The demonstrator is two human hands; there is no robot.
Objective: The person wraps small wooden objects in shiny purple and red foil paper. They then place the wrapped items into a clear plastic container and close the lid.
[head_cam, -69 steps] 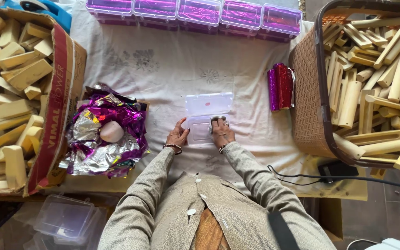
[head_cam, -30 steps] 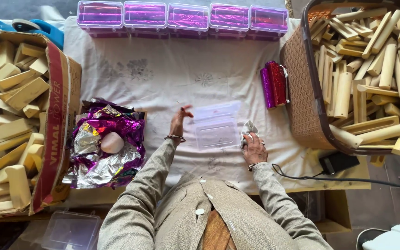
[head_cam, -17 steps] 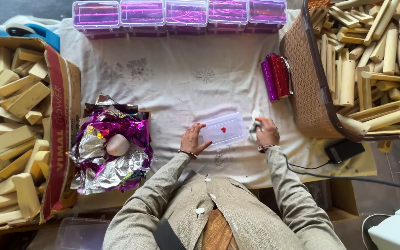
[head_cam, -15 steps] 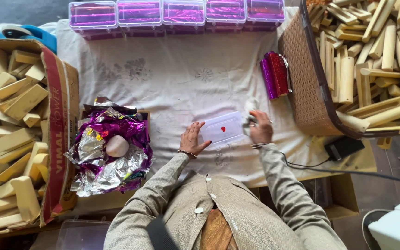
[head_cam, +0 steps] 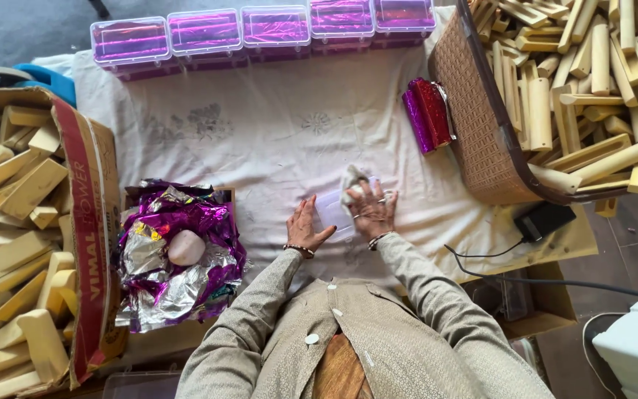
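Observation:
A small clear plastic box (head_cam: 334,212) lies flat on the white cloth (head_cam: 275,140) in front of me. My left hand (head_cam: 304,227) rests on its left edge with fingers spread. My right hand (head_cam: 370,209) presses down on the box's right side and holds a crumpled white rag (head_cam: 351,181) against it.
A row of clear boxes with purple foil (head_cam: 267,26) lines the far edge. Red and purple foil packs (head_cam: 428,113) lie beside a woven basket (head_cam: 474,125) of wooden pieces at the right. A cardboard box (head_cam: 86,214) of wooden blocks stands left, next to crumpled purple foil (head_cam: 175,251).
The box was lifted and tilted a second ago, then set flat on the cloth. My right hand with the rag has moved from the box's right edge onto its top.

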